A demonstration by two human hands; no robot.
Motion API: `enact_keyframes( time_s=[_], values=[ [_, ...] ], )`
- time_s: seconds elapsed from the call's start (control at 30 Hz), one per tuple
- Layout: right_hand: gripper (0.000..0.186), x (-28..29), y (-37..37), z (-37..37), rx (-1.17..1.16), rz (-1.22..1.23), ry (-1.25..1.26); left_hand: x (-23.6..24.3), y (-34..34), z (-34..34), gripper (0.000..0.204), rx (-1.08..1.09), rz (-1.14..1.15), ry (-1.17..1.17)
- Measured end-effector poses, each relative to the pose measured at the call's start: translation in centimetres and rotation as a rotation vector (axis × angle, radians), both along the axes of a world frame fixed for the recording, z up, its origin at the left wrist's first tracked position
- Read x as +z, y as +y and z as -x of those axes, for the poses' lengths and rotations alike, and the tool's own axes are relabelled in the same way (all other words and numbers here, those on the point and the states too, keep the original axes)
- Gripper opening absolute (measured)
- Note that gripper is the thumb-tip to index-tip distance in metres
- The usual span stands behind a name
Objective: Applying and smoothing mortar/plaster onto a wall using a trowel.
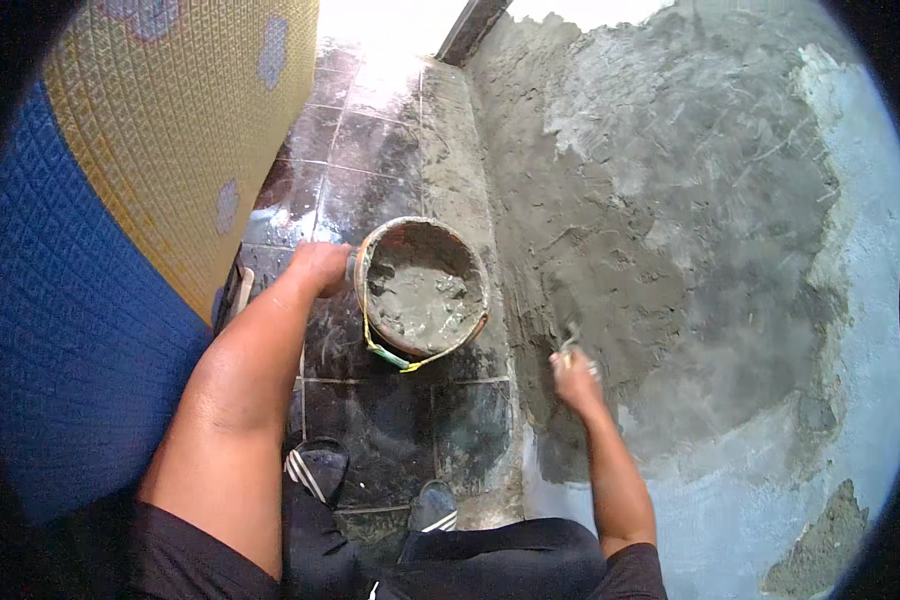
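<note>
My left hand (323,268) is closed on the left side of a round bucket (475,332) holding wet grey mortar (418,298); a cord handle with a green grip hangs along the bucket's near side. My right hand (576,372) is wrapped round the handle of a trowel (567,320), whose blade lies against the grey plastered wall (610,230) at the right and is blurred. The plaster is rough and darker near the trowel, smeared and paler farther right, with pale blue paint (700,530) showing around it.
Dark glossy floor tiles (370,420) run forward under my sandalled feet, with a mortar-covered strip along the wall's foot. At the left stands a tall yellow and blue patterned padded surface (100,260). A dark frame edge (470,30) is at the top, beside bright light.
</note>
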State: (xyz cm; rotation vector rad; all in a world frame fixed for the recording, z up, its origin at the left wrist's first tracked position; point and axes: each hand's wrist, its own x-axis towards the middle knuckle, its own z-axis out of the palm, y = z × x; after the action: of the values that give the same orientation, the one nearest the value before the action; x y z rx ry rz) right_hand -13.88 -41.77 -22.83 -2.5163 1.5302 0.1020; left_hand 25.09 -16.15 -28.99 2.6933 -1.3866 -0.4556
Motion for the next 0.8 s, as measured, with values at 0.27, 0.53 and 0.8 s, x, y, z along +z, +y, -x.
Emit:
enact_keyframes(
  time_s=[0.27, 0.53, 0.8],
  values=[
    [0.044, -9.1, 0.8, 0.6, 0.056, -0.066, 0.183, -5.8, 2.7, -3.2, 0.032, 0.074, -0.101, -0.008],
    [0.044, -5.6, -3.2, 0.3, 0.046, -0.010, 0.209, -4.1, 0.7, -2.1, 0.039, 0.127, -0.038, 0.093],
    [0.044, 2.8, -3.6, -1.6, 0.027, 0.151, 0.070, -3.9, -0.2, -1.7, 0.040, 0.087, -0.014, 0.100]
  ],
)
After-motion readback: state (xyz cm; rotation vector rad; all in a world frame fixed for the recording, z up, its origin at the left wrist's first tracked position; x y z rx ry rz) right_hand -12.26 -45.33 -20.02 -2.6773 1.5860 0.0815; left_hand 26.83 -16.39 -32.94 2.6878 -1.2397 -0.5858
